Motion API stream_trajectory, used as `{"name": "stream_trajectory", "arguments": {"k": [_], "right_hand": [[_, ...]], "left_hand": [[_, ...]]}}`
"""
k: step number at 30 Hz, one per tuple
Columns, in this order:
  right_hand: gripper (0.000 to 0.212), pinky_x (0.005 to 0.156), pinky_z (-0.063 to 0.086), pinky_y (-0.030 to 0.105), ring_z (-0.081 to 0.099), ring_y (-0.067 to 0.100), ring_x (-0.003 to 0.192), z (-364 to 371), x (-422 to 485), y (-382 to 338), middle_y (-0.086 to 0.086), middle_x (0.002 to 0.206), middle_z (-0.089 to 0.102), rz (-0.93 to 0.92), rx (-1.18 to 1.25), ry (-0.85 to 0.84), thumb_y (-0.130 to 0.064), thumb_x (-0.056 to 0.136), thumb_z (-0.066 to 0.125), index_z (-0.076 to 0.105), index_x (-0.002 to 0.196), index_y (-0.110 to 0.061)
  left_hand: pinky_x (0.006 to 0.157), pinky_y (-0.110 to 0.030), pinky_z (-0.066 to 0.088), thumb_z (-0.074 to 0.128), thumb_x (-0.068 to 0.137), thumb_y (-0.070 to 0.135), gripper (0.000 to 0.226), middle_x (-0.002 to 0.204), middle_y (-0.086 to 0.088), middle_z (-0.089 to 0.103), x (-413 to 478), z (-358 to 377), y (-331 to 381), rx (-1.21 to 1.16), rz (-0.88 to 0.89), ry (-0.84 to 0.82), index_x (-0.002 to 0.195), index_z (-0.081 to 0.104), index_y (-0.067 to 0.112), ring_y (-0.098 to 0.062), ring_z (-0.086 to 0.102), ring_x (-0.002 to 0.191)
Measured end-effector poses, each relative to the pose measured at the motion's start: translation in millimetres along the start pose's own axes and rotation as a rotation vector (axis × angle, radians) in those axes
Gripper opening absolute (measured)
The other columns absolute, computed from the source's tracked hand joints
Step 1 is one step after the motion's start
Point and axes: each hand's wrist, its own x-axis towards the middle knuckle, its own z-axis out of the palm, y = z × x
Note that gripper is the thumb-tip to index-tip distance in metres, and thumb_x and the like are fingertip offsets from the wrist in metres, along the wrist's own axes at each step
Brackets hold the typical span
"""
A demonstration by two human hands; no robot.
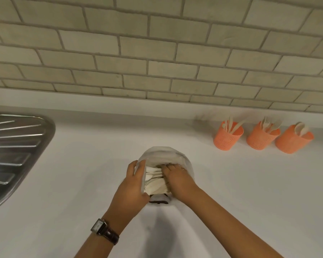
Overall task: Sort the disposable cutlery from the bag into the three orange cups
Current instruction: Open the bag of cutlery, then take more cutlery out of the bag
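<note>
A white bag stands on the counter in the middle, its mouth facing me, with several pale disposable cutlery pieces inside. My left hand grips the bag's left edge and holds it apart. My right hand reaches into the bag, its fingers curled over the cutlery; which piece they hold is hidden. Three orange perforated cups stand in a row at the right: the left cup holds knives, the middle cup forks, the right cup spoons.
A steel sink drainboard fills the left edge. A tiled wall runs along the back of the white counter. A wristwatch sits on my left wrist.
</note>
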Motion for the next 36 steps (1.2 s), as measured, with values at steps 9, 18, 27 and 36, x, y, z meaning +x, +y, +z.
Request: {"name": "stream_trajectory", "arguments": {"k": [9, 18, 27, 36], "right_hand": [[0.06, 0.099, 0.033, 0.029, 0.04, 0.026, 0.123, -9, 15, 6, 0.007, 0.13, 0.052, -0.021, 0.018, -0.103, -0.018, 0.074, 0.071, 0.047, 0.13, -0.017], [0.015, 0.058, 0.029, 0.013, 0.049, 0.007, 0.069, -25, 5, 18, -0.012, 0.07, 0.054, -0.073, 0.292, 0.019, -0.022, 0.079, 0.067, 0.054, 0.072, -0.024], [0.011, 0.07, 0.051, 0.027, 0.063, 0.013, 0.076, -62, -35, 9, 0.0, 0.08, 0.066, 0.102, 0.937, 0.233, -0.012, 0.079, 0.07, 0.063, 0.079, -0.02], [0.017, 0.055, 0.047, 0.016, 0.059, 0.01, 0.061, -19, -112, 37, 0.006, 0.07, 0.064, 0.62, 1.203, 0.805, -0.013, 0.084, 0.068, 0.063, 0.076, 0.001]], "left_hand": [[0.071, -0.027, 0.055, 0.064, 0.075, 0.016, 0.084, 0.141, 0.009, 0.019, -1, -3, 1, -0.037, -0.009, -0.028, 0.142, 0.017, 0.03, -0.015, 0.059, 0.087], [0.067, -0.025, 0.055, 0.067, 0.073, 0.016, 0.082, 0.136, 0.016, 0.022, 1, -23, -6, -0.022, 0.039, -0.052, 0.139, 0.024, 0.037, -0.009, 0.057, 0.076], [0.062, -0.012, 0.043, 0.074, 0.073, 0.027, 0.057, 0.125, 0.016, 0.029, 3, -28, -5, -0.103, 0.013, 0.053, 0.123, 0.049, 0.035, -0.004, 0.053, 0.063], [0.061, -0.005, 0.037, 0.065, 0.083, 0.022, 0.008, 0.102, 0.019, 0.048, 1, -17, 43, -0.297, 0.25, 0.155, 0.083, 0.064, 0.03, 0.003, 0.048, 0.062]]}}
